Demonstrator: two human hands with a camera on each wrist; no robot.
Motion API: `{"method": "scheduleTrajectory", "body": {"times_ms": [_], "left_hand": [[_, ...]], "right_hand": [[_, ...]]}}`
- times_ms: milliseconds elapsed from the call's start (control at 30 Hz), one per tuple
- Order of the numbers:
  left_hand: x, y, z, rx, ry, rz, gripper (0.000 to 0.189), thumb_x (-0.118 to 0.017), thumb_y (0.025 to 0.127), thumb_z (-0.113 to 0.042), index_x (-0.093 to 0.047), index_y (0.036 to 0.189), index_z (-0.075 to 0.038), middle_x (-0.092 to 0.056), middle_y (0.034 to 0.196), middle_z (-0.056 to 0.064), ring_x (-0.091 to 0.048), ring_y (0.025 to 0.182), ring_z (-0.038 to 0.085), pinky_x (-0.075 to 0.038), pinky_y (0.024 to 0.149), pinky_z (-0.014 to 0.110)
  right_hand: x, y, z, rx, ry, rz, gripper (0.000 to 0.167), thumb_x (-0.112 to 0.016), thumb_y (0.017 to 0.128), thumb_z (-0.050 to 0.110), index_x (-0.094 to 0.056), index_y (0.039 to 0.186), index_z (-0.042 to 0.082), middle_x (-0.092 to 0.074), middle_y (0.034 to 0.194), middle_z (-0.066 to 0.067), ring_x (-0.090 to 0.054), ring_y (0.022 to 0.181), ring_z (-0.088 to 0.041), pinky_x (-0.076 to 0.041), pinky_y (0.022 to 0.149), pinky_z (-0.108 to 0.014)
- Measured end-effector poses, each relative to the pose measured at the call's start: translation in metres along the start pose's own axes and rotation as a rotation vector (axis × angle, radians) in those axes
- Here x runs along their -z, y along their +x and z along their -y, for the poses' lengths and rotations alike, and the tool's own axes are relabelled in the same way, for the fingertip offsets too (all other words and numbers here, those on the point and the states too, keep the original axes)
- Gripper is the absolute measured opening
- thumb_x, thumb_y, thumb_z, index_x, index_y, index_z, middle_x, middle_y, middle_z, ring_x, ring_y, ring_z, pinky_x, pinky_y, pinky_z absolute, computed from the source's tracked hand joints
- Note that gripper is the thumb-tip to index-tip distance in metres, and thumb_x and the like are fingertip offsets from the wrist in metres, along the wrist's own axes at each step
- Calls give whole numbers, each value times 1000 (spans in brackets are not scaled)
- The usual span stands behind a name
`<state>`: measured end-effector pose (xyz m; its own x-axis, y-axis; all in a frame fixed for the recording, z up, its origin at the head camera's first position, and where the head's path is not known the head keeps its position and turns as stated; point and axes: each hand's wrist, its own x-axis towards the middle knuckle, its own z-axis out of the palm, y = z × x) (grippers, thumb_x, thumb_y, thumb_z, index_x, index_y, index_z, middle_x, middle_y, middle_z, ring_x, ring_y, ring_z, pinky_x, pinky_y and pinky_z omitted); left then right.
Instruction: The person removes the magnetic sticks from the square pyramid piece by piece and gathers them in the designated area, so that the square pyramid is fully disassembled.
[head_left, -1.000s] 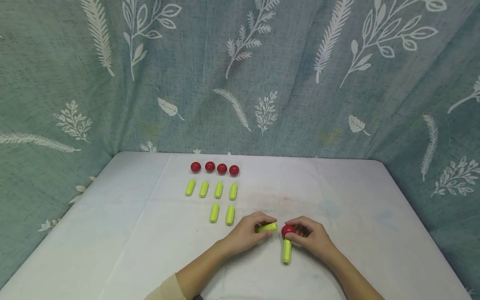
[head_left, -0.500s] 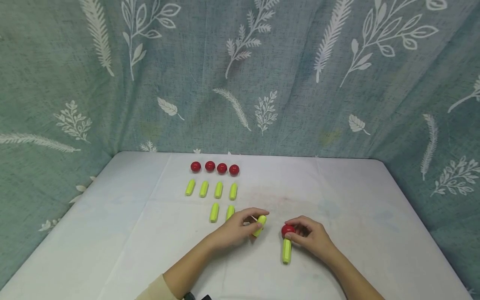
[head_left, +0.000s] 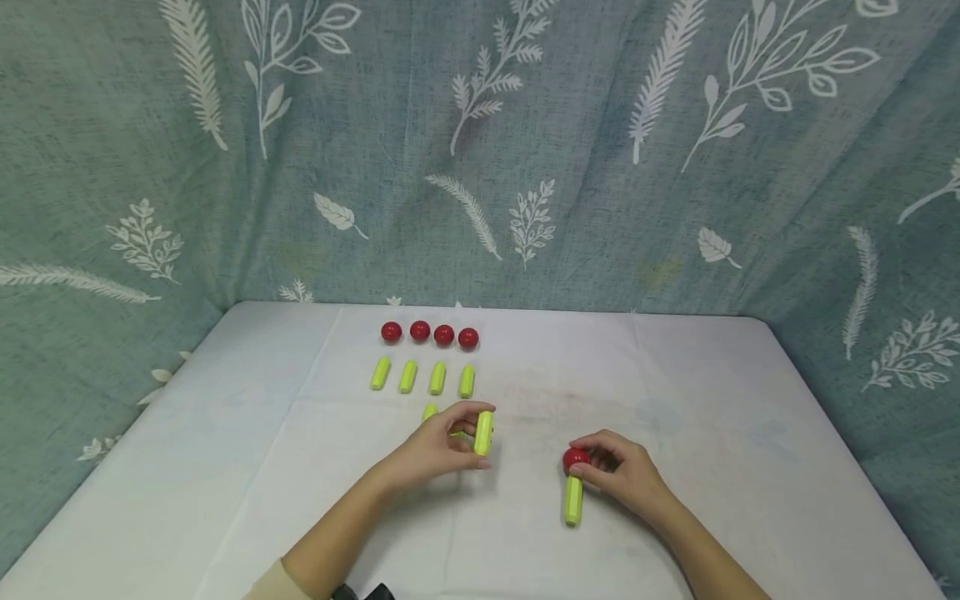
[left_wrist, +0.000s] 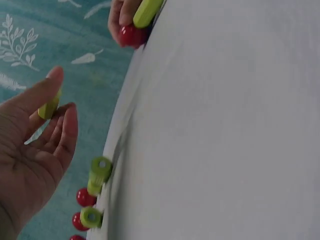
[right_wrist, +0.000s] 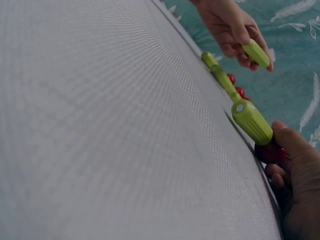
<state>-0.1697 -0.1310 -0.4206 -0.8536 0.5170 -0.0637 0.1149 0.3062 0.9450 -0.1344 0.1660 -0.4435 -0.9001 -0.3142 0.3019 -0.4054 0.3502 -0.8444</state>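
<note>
In the head view my left hand [head_left: 435,450] pinches a yellow-green faceted rod [head_left: 483,433] between thumb and fingers, above the table. To the right, my right hand [head_left: 626,477] grips a red ball [head_left: 574,461] low at the tabletop. Against that ball's near side lies another yellow-green rod [head_left: 573,502], pointing toward the person. The right wrist view shows the end of this rod [right_wrist: 251,122] with a small silvery disc, and the ball [right_wrist: 270,153] at its other end. The left wrist view shows the left-hand rod [left_wrist: 48,107] partly behind the thumb.
Toward the back left stands a row of red balls [head_left: 444,336], with a row of yellow-green rods [head_left: 437,378] before it. Another rod [head_left: 430,412] is partly covered by the left hand. White cloth covers the table [head_left: 712,400]; a leaf-patterned curtain [head_left: 390,208] hangs behind.
My left hand has moved left, away from the red ball, and its rod has turned from nearly level to nearly upright in the head view. The right hand stays on the ball.
</note>
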Motion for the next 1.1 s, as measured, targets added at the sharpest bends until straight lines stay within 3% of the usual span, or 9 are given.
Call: {"method": "scheduleTrajectory", "body": {"times_ms": [200, 433, 600, 867, 1100], "left_hand": [[22, -12, 6, -105, 115, -70, 62, -81, 74, -16, -54, 129, -6, -54, 123, 8, -55, 105, 24, -47, 93, 40], [58, -26, 26, -121, 200, -139, 63, -81, 74, -14, -54, 130, -5, -53, 127, 10, -56, 107, 24, -47, 94, 41], [78, -33, 38, -72, 264, -165, 66, -82, 73, -17, -54, 132, -6, -53, 127, 10, -55, 109, 26, -44, 97, 47], [93, -32, 57, 65, 360, -177, 66, -84, 71, -26, -56, 129, -9, -59, 122, 6, -53, 114, 25, -40, 101, 46], [100, -30, 65, 69, 412, -220, 67, -85, 68, -25, -57, 127, -10, -56, 121, 7, -52, 107, 23, -44, 94, 41]], "right_hand": [[0, 0, 0, 2, 3, -1, 27, -75, 76, 1, -67, 101, -2, -64, 84, -12, -51, 67, -4, -48, 58, -22], [0, 0, 0, -3, -4, -6, 26, -75, 76, 1, -67, 101, -2, -64, 85, -11, -51, 67, -4, -47, 58, -22], [-1, -1, -1, 5, -14, -10, 27, -76, 75, 1, -67, 100, -2, -64, 85, -11, -51, 66, -4, -47, 58, -22], [-1, -1, -3, 20, 0, -9, 27, -75, 76, 1, -67, 101, -2, -64, 85, -12, -52, 67, -4, -48, 58, -22], [-1, 0, -3, 18, -20, -14, 27, -76, 75, 1, -67, 101, -2, -64, 84, -10, -52, 67, -4, -48, 58, -22]]}}
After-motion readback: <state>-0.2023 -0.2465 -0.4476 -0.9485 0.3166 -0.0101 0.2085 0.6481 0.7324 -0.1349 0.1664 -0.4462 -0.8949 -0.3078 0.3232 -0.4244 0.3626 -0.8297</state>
